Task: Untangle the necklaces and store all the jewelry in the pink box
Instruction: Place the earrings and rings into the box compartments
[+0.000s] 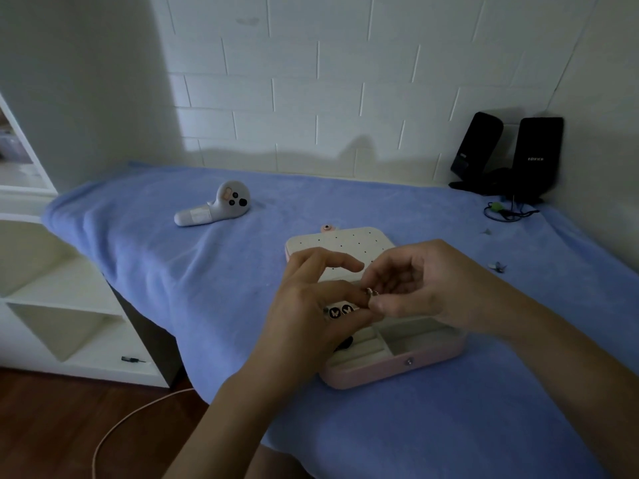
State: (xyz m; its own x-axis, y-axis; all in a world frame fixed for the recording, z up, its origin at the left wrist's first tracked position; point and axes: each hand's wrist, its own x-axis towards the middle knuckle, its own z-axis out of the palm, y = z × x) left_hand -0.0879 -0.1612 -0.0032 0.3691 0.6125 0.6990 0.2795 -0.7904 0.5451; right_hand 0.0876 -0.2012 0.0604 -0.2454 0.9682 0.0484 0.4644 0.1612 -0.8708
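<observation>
We pinch a small silvery piece (370,291) between left hand (311,302) and right hand (428,288) fingers (380,307), pink box (390,373) at 6 o'clock. Judged light, rigid, slippery; hold its rim.

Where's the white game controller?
In the head view, the white controller lies on the blue towel, behind and left of the open pink box.

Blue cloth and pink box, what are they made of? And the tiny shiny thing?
The blue cloth looks like soft, fuzzy fleece or terry: matte, with rumpled folds. The pink jewelry box seems to be smooth faux leather outside, with a pale, velvety-looking lining; that is hard to tell for sure. The tiny jewelry piece glints like metal.
</observation>
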